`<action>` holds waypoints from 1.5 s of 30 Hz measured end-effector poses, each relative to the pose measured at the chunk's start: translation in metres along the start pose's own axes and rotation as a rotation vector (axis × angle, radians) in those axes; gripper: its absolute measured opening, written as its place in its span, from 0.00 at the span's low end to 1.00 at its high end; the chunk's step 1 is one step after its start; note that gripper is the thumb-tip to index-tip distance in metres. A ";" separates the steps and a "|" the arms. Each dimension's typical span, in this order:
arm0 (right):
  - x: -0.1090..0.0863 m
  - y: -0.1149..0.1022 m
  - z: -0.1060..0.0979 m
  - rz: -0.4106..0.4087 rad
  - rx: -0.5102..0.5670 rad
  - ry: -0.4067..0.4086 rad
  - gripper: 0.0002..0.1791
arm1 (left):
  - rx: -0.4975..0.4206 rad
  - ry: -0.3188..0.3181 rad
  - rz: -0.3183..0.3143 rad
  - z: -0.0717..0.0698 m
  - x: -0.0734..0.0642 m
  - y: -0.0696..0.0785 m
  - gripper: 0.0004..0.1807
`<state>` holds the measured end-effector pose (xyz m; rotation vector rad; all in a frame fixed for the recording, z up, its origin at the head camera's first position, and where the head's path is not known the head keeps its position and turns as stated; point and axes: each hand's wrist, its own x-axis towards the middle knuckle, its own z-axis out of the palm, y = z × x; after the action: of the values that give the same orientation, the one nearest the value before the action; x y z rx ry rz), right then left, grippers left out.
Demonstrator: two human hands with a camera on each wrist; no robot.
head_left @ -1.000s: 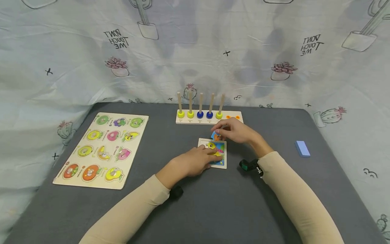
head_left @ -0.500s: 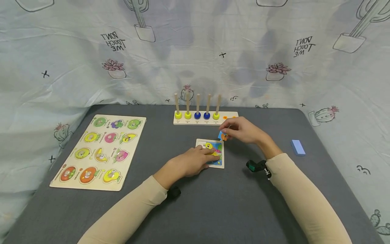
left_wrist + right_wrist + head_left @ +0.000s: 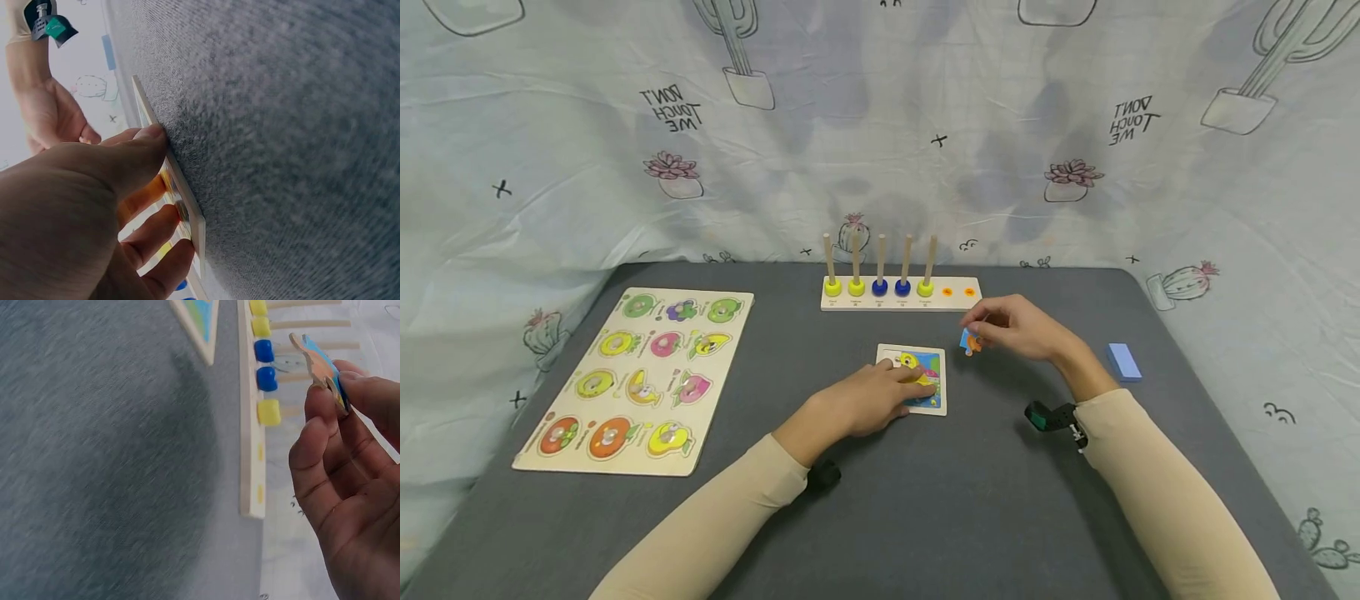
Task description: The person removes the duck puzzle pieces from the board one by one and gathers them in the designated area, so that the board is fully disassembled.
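My left hand (image 3: 859,403) rests on a small square puzzle board (image 3: 937,377) with a pale wooden border and a yellow, blue and pink picture. In the left wrist view, the fingertips press on the board's face and the thumb lies along its near edge (image 3: 187,206). Back and to the right of the board, my right hand (image 3: 1024,329) pinches a blue and orange jigsaw piece (image 3: 969,342) between thumb and fingertips. The right wrist view shows this piece (image 3: 320,364) up off the table, its wooden edge tilted toward the camera.
At the back stands a wooden peg board (image 3: 865,305) with upright pegs and yellow and blue rings. A large fruit puzzle board (image 3: 715,392) lies on the left of the grey table (image 3: 925,517). A blue block (image 3: 1123,362) sits at the right. Printed cloth hangs behind.
My right hand has moved right, away from the puzzle board, carrying the jigsaw piece. The left hand stays on the board. The whole view has shifted slightly.
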<state>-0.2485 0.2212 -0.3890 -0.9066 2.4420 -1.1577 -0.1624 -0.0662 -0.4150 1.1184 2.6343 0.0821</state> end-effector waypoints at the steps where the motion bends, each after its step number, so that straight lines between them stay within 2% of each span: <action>1: -0.001 0.002 0.001 0.004 0.000 0.000 0.11 | -0.001 0.002 0.001 0.000 0.000 0.000 0.30; 10: -0.009 0.021 0.005 0.030 -0.030 -0.006 0.10 | -0.008 0.000 0.001 0.003 -0.001 -0.002 0.30; 17: -0.011 0.032 0.008 0.063 -0.050 -0.037 0.10 | 0.008 -0.028 -0.002 0.004 0.001 -0.001 0.30; 27: -0.009 0.037 0.009 0.089 -0.068 -0.012 0.10 | -0.004 0.003 0.010 0.002 0.002 -0.004 0.30; 35: -0.007 0.040 0.015 0.078 -0.073 -0.009 0.09 | 0.023 -0.014 0.001 0.003 0.001 -0.004 0.30; 45: -0.007 0.043 0.016 0.067 -0.062 -0.015 0.08 | 0.027 -0.001 0.009 0.005 0.001 -0.004 0.30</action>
<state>-0.2526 0.2368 -0.4325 -0.8403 2.4889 -1.0547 -0.1645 -0.0687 -0.4208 1.1382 2.6374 0.0473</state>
